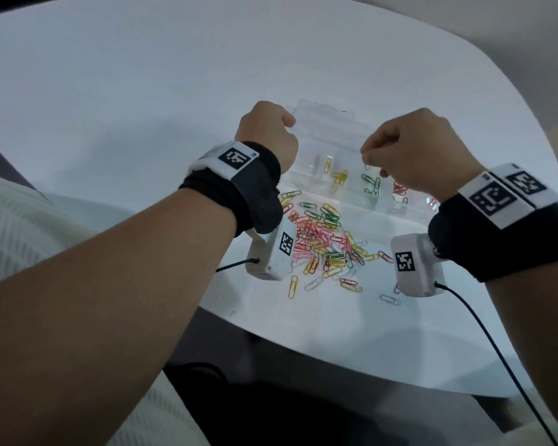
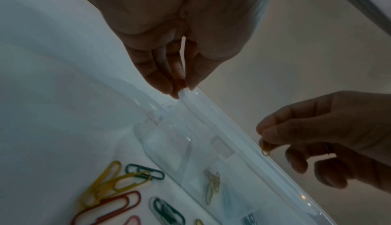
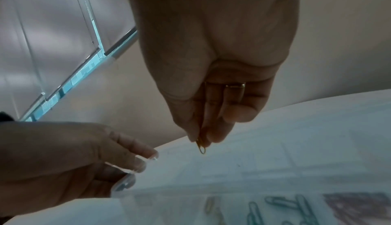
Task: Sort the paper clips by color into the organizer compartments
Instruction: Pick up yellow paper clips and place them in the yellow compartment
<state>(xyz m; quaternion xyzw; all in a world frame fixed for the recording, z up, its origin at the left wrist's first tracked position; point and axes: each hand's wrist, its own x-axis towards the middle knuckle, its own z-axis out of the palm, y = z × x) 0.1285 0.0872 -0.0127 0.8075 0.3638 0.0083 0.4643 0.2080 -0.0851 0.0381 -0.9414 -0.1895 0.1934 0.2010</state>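
A clear plastic organizer (image 1: 351, 191) sits on the white table, its clear lid (image 1: 329, 130) raised. My left hand (image 1: 289, 123) pinches the lid's left corner (image 2: 184, 93) between thumb and fingers. My right hand (image 1: 366, 156) hovers over the organizer and pinches a small yellowish paper clip (image 3: 202, 147) that hangs from thumb and forefinger; the same paper clip (image 2: 265, 147) shows in the left wrist view. Inside, yellow clips (image 1: 337, 177), green clips (image 1: 371, 184) and red clips (image 1: 399, 188) lie in separate compartments. A mixed pile of loose clips (image 1: 322, 243) lies in front of the organizer.
The white table (image 1: 142, 107) has a rounded front edge (image 1: 335, 355) near my lap. Stray clips (image 1: 390, 299) lie around the pile. A black cable (image 1: 496, 349) trails from the right wrist camera. Bare tabletop extends to the left and behind the organizer.
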